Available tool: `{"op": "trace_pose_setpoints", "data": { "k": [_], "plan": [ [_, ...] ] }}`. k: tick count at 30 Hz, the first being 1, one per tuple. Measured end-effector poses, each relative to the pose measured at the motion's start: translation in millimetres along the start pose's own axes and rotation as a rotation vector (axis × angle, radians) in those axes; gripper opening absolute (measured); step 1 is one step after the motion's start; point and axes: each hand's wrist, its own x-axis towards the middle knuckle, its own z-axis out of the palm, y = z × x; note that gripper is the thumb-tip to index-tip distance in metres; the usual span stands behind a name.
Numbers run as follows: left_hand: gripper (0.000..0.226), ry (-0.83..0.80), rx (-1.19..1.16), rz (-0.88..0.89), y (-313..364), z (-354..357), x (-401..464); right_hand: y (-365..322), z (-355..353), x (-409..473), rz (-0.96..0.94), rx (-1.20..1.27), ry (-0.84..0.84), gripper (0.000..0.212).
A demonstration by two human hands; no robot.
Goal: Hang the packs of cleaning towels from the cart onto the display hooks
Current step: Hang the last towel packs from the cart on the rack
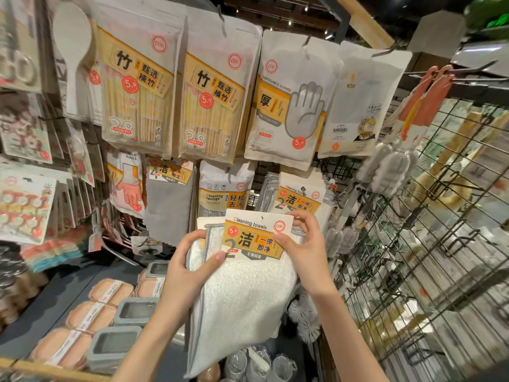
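Both hands hold a pack of white cleaning towels (242, 293) with an orange and white header card up in front of the display. My left hand (192, 260) grips its left edge, thumb on the front. My right hand (303, 241) pinches the card's top right corner. Just behind and above, several matching cleaning towel packs (300, 199) hang on a hook. The cart is out of view.
Bamboo chopstick packs (137, 92), disposable glove packs (292, 106) and a cleaning sponge pack (224, 188) hang above. A grey cloth pack (170, 199) hangs to the left. A black wire grid rack (427, 244) stands on the right. Sponges and grey holders (110, 312) fill the shelf below.
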Motion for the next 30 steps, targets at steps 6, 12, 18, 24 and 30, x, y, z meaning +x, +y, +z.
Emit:
{"op": "trace_pose_setpoints", "data": {
  "k": [6, 12, 18, 24, 30],
  "plan": [
    [0.036, 0.045, -0.036, -0.001, -11.4, -6.4, 5.1, 10.2, -13.8, 11.2, 0.028, 0.042, 0.113, 0.043],
    [0.042, 0.061, -0.041, 0.013, -18.8, -10.1, 12.9, 23.5, -31.6, 33.5, 0.053, -0.039, 0.246, 0.042],
    [0.042, 0.083, -0.035, -0.01, -24.2, -12.7, 19.3, 31.5, -42.7, 65.6, 0.058, -0.083, 0.3, 0.04],
    [0.04, 0.125, -0.009, -0.019, -30.2, -19.6, 23.8, 46.3, -52.2, 93.6, 0.087, -0.037, 0.417, 0.036],
    [0.039, 0.134, -0.01, -0.024, -32.5, -23.2, 25.3, 68.1, -51.6, 105.3, 0.143, -0.058, 0.493, 0.036]
  ]
}}
